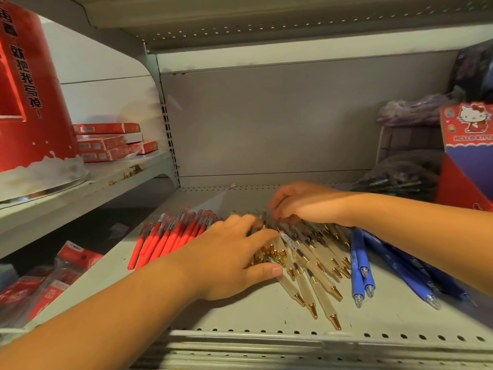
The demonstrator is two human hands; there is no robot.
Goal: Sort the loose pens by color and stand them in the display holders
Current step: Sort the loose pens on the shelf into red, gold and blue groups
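Loose pens lie in three groups on a grey metal shelf [240, 313]. Red pens [170, 239] are on the left, cream pens with gold tips [312, 271] in the middle, blue pens [360, 268] on the right. My left hand [229, 257] lies flat over the near ends of the cream pens, fingers spread and fairly straight, thumb beside the gold tips. My right hand [306, 204] hovers over the far ends of the cream pens with its fingers curled down onto them; whether it grips any pen is hidden.
A Hello Kitty display box [466, 145] stands at the right, with bags of dark pens [400, 180] beside it. A tall red display [29, 84] and red boxes [109, 142] sit on the left shelf. Packaged items [53, 279] lie lower left.
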